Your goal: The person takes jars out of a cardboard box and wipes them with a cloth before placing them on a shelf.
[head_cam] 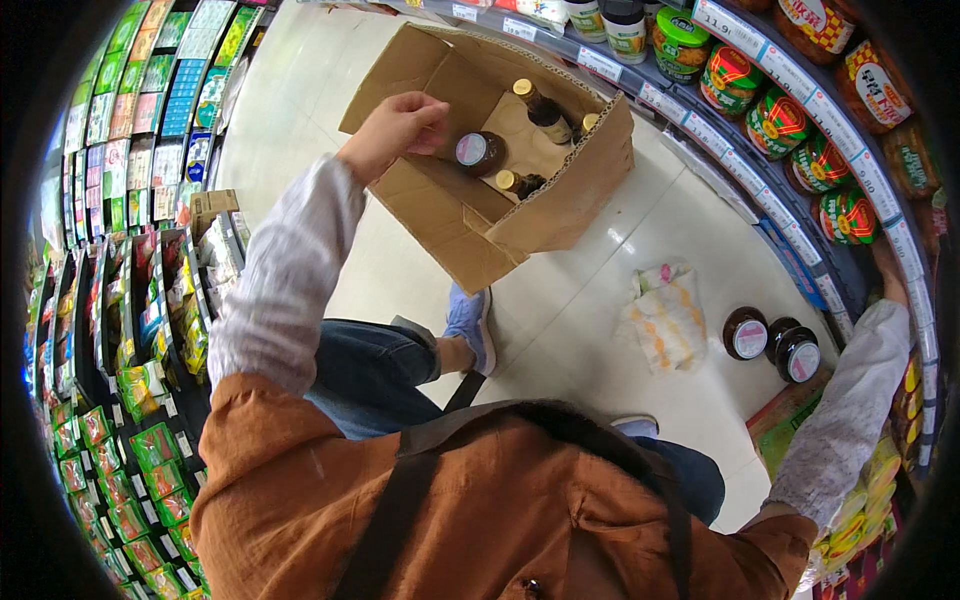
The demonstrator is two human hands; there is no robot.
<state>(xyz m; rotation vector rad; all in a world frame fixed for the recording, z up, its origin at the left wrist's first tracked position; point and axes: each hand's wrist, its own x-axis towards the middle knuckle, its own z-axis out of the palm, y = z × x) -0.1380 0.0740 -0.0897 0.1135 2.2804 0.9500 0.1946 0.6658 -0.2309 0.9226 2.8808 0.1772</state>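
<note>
My left hand (397,135) is raised above the left edge of an open cardboard box (442,202), its fingers curled and nothing visible in them. Inside the box a dark glass jar (480,152) with a labelled lid stands near several dark bottles with gold caps, one a leaning bottle (546,112). My right hand (890,262) reaches into the shelf at the right, beside a jar with a green and red lid (848,216); its fingers are hidden there. On the floor lie a patterned cloth (666,319) and several dark jars, among them a jar with a round white lid label (745,334).
A curved-looking shelf edge with price tags (701,129) runs along the right, bearing rows of jars (778,120). Racks of packaged goods (154,465) line the left. A small carton (212,206) sits by them. My shoe (469,330) is just below the box.
</note>
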